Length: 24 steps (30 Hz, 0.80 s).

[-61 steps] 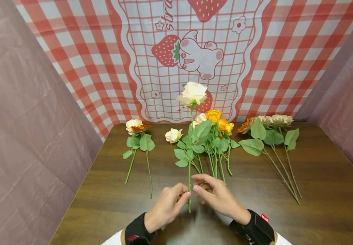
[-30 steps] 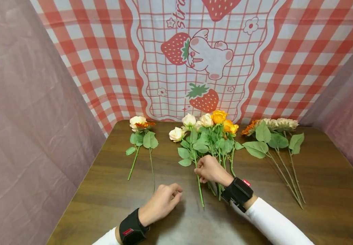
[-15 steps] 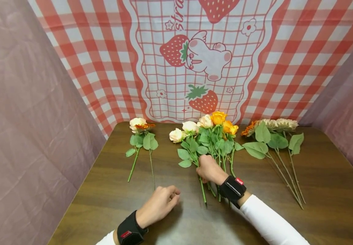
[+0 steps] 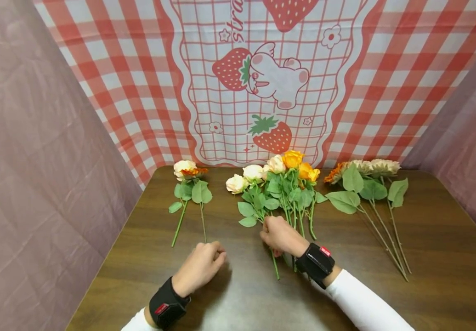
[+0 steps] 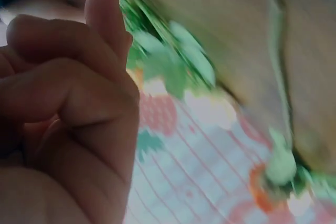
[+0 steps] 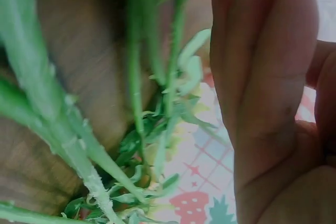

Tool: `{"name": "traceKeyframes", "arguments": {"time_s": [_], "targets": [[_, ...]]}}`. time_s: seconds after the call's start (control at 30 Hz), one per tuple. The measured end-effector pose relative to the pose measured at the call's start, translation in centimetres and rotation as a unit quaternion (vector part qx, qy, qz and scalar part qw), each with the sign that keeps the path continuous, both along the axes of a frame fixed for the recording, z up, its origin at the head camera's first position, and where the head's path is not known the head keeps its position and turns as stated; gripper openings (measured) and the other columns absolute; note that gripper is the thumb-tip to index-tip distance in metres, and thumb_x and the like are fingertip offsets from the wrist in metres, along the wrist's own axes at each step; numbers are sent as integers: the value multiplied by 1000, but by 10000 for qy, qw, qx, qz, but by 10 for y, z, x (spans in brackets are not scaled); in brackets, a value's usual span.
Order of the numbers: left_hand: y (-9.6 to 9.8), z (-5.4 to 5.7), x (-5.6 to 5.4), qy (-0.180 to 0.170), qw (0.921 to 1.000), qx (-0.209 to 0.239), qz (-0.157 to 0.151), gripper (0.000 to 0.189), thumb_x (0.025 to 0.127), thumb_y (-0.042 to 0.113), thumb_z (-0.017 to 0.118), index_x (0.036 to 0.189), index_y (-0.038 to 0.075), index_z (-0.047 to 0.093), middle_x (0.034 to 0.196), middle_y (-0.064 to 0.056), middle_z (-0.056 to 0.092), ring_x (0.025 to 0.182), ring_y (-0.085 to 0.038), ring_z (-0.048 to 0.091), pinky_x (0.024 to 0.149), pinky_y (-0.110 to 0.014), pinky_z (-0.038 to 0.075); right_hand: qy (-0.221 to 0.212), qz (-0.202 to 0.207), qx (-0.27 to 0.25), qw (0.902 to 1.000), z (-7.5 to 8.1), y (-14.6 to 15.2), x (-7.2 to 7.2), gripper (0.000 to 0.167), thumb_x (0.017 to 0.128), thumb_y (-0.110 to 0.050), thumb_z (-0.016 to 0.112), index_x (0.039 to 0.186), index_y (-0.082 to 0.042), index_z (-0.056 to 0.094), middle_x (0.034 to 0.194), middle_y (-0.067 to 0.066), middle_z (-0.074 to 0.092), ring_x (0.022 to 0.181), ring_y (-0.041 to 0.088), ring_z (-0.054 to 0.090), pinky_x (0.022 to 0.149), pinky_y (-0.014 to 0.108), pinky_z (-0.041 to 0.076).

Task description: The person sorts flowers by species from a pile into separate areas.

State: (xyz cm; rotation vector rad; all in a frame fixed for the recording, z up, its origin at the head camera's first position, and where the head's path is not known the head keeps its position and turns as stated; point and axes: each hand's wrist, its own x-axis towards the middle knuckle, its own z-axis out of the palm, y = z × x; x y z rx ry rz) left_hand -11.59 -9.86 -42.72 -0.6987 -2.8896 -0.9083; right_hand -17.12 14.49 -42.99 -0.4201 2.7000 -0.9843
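A cream rose (image 4: 253, 172) lies along the left side of the middle bunch, its green stem (image 4: 276, 266) running under my right hand (image 4: 282, 235). That hand grips the stem with bent fingers, and the grip itself is hidden. In the right wrist view the fingers (image 6: 273, 77) point downward beside several other green stems (image 6: 63, 129). My left hand (image 4: 200, 264) hovers over the table at the left with loosely curled fingers and holds nothing. Its fingers (image 5: 94, 98) also show bare in the left wrist view.
Orange roses (image 4: 293, 159) and more pale roses (image 4: 236, 184) fill the middle bunch. At the left lie a cream flower (image 4: 184, 169) and an orange flower (image 4: 194, 172). Cream flowers (image 4: 384, 168) with long stems lie right. A checked cloth (image 4: 138, 82) hangs behind the table (image 4: 436, 230).
The cream rose, upright in my left hand two seconds ago, now lies with the bunch under my right hand. Its stem end has lately shifted slightly right. My left hand has withdrawn leftward.
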Motion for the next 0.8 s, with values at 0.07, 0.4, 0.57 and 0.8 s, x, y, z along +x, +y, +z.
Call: {"name": "traceKeyframes", "arguments": {"time_s": [0.07,0.4,0.57,0.8], "targets": [[-9,0,-9,202,9992,-125,326,5,89,4,65,87,2,70,77,-8,71,59,-6,54,56,-26,48,14,89,-236,9997,2,2,8,19,96,-6,58,78,-9,57,53,3,57,37,14,56,38,30,48],[-37,-5,-64,-64,9794,-959,1774,32,91,16,64,63,8,51,65,-15,61,63,-36,66,50,-49,48,-125,387,-1064,9935,14,11,42,13,100,-13,57,93,-3,63,61,11,64,42,17,57,40,30,47],[-28,-15,-80,-622,9806,-1201,1420,35,87,19,71,59,7,53,68,-16,63,61,-28,63,53,-44,50,-19,233,-1423,9896,15,11,48,12,99,-14,59,92,-5,64,61,9,63,43,19,58,39,29,46],[-29,-22,-92,-1218,9777,-863,1474,26,81,7,66,57,8,60,43,1,57,40,-13,57,45,-25,41,7,213,-1547,9877,12,12,47,14,98,-14,60,92,-3,64,64,9,64,45,19,59,41,29,48]]}}
